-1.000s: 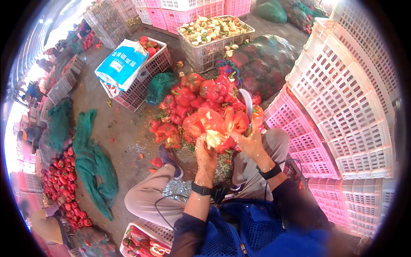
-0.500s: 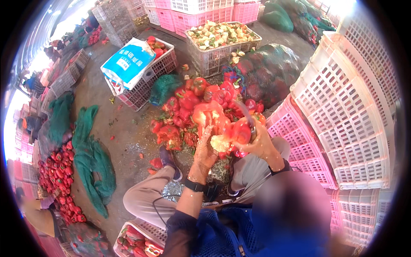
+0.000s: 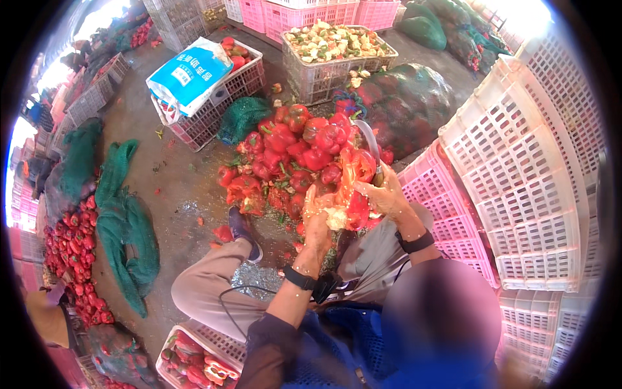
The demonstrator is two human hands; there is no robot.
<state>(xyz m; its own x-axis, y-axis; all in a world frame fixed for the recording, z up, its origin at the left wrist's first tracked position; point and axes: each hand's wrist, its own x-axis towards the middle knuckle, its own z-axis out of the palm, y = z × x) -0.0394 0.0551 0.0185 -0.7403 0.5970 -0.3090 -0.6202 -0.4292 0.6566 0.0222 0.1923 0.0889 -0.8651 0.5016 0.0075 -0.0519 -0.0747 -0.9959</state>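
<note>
A cut-open red bell pepper (image 3: 356,170) is between my two hands, above the heap of red peppers (image 3: 301,142). Its pale, seedy core (image 3: 336,218) shows at the lower edge, beside my left fingers. My left hand (image 3: 316,220) is closed on the pepper's left side, its fingertips partly hidden. In my right hand (image 3: 389,194) is the handle of a curved knife (image 3: 369,137), its blade arching up and away past the pepper. The right thumb and fingers also press against the pepper. Seeds stick to both hands and wrists.
A crate of pale cores (image 3: 340,65) stands beyond the heap, next to a netted sack of peppers (image 3: 414,107). At left are a crate with a blue-white bag (image 3: 191,71) and green netting (image 3: 126,227). Stacked crates (image 3: 518,175) rise at right; a pepper crate (image 3: 197,363) sits by my left leg.
The pepper has turned more upright between my hands, its opened inside now showing. My right hand and the knife have shifted slightly. The view has also moved a little.
</note>
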